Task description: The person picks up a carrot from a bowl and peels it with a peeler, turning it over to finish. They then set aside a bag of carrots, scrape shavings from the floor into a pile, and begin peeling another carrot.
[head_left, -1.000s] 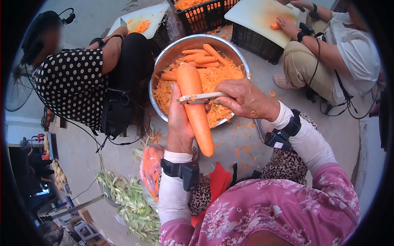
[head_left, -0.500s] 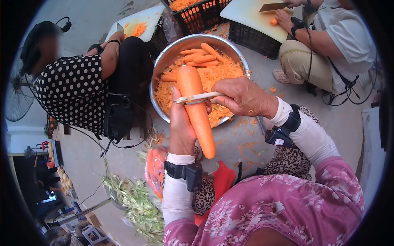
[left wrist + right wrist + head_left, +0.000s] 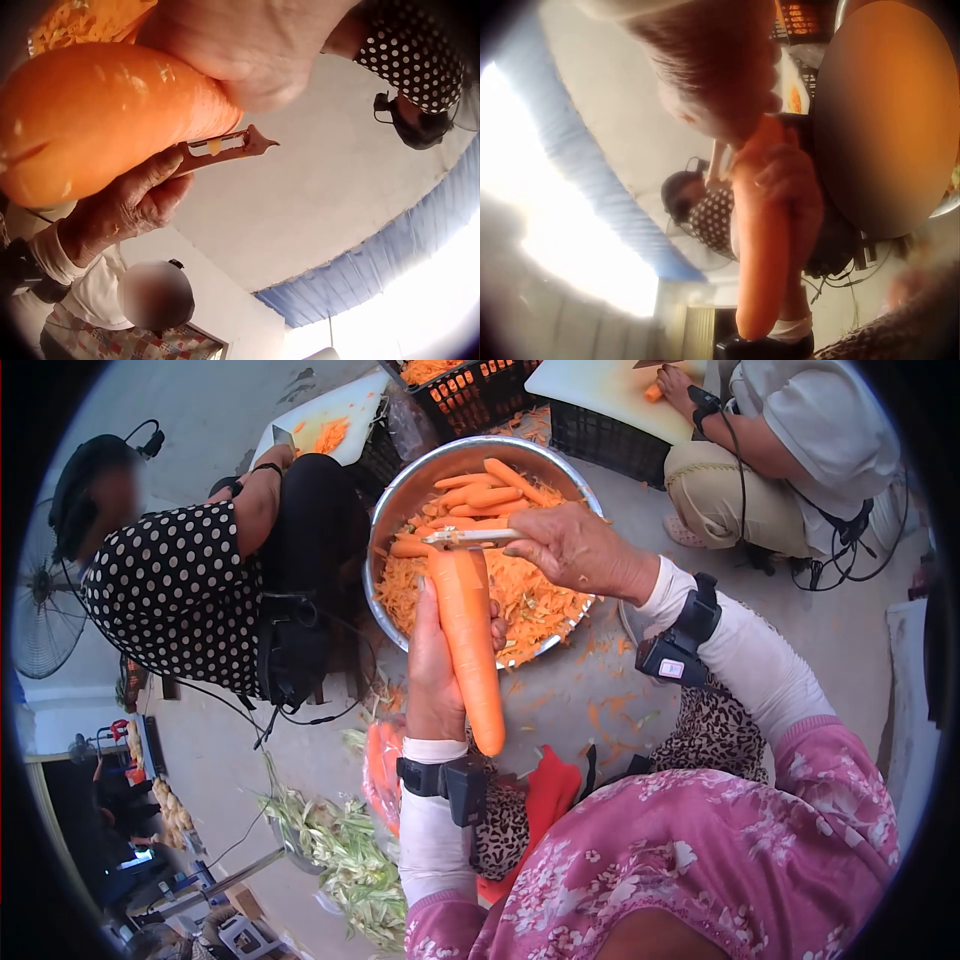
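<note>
My left hand (image 3: 437,670) grips a large carrot (image 3: 468,660) from the side, its thick end tilted away over the basin. In my right hand (image 3: 590,555) is a pale-handled peeler (image 3: 475,536), pinched by the handle with its head at the carrot's far end. The left wrist view shows the peeler's slotted blade (image 3: 217,144) with a bit of peel in it, beside the carrot's narrower part. Below the hands sits a metal basin (image 3: 376,510) of orange shavings (image 3: 545,595) with several whole carrots (image 3: 490,497) on top.
Left of the basin sits a person in a dotted top (image 3: 170,580); another in a white shirt (image 3: 810,440) works at a cutting board (image 3: 600,390) on a crate. A bag of carrots (image 3: 382,765) and a heap of pale green leaves (image 3: 340,860) lie on the floor at left.
My right hand has drawn the peeler along the carrot from its upper middle to the far end. A flat peeled strip now shows there. The left hand keeps its grip.
</note>
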Action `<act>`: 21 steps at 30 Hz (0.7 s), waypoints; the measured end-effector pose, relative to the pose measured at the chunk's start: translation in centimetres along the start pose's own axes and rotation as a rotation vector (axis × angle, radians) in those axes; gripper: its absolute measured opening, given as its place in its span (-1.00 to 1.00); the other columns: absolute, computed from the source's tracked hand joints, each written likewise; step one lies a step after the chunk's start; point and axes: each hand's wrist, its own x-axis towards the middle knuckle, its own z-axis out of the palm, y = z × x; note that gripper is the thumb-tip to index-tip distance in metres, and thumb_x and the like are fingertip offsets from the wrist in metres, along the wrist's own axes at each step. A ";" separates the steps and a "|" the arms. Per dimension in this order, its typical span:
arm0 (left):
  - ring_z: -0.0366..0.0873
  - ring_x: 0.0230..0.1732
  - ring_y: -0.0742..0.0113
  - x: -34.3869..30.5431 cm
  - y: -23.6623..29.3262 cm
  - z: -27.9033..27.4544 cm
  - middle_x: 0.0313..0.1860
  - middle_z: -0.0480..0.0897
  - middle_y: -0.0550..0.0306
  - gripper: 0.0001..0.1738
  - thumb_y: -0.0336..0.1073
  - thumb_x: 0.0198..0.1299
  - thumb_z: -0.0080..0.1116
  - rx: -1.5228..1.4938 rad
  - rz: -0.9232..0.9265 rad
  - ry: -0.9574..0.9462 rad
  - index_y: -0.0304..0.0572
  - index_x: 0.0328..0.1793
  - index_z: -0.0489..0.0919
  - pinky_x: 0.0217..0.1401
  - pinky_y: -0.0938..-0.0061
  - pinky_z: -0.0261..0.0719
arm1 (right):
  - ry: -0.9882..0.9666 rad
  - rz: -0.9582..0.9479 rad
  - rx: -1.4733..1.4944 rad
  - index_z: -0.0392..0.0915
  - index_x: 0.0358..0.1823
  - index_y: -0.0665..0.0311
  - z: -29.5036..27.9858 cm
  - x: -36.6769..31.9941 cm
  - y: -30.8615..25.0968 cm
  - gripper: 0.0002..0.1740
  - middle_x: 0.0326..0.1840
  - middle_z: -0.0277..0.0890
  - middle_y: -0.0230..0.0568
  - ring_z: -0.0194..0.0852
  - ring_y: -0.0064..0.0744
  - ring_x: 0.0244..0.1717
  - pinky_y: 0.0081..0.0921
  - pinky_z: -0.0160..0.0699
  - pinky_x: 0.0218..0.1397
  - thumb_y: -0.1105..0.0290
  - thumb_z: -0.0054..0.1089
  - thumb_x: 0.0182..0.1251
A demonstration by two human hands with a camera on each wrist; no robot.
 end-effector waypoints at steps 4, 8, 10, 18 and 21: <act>0.39 -0.45 0.23 0.7 -0.4 -0.8 -0.33 0.44 -0.05 -0.39 0.23 0.37 -0.27 0.003 -0.043 0.027 -0.19 0.12 0.37 -0.48 0.47 0.44 | 0.003 0.057 0.023 0.32 -0.43 0.32 0.8 -0.1 0.9 -0.72 -0.51 0.36 0.07 0.39 0.15 -0.40 -0.09 0.30 -0.40 0.28 0.08 0.33; 0.46 -0.49 0.21 0.3 -1.2 0.2 -0.40 0.50 -0.04 -0.38 0.22 0.39 -0.29 0.052 -0.083 0.027 -0.24 0.05 0.42 -0.49 0.48 0.51 | -0.015 0.241 -0.100 0.38 -0.41 0.34 1.2 -1.2 3.2 -0.74 -0.47 0.42 0.11 0.43 0.17 -0.35 -0.05 0.33 -0.37 0.29 0.09 0.31; 0.47 -0.48 0.21 -0.2 -1.1 0.9 -0.39 0.50 -0.04 -0.38 0.22 0.39 -0.29 0.037 -0.012 -0.048 -0.24 0.05 0.42 -0.46 0.46 0.52 | -0.207 0.365 -0.239 0.43 -0.37 0.35 0.9 -1.7 3.9 -0.76 -0.44 0.45 0.15 0.46 0.19 -0.31 -0.04 0.36 -0.34 0.29 0.10 0.30; 0.48 -0.39 0.24 0.6 -0.4 -0.1 -0.30 0.51 -0.02 -0.31 0.28 0.37 -0.37 -0.025 0.081 0.013 -0.26 0.06 0.40 -0.38 0.42 0.54 | 0.049 0.285 -0.051 0.44 -0.33 0.33 -1.0 -0.9 2.0 -0.79 -0.45 0.44 0.08 0.44 0.15 -0.35 -0.04 0.35 -0.33 0.30 0.07 0.31; 0.48 -0.39 0.25 0.7 -0.6 -0.4 -0.29 0.52 -0.02 -0.30 0.29 0.37 -0.39 -0.014 0.094 0.016 -0.25 0.06 0.40 -0.37 0.42 0.55 | 0.033 0.144 0.031 0.40 -0.30 0.31 0.0 -1.4 -0.4 -0.81 -0.46 0.39 0.04 0.43 0.13 -0.36 -0.08 0.35 -0.33 0.31 0.06 0.32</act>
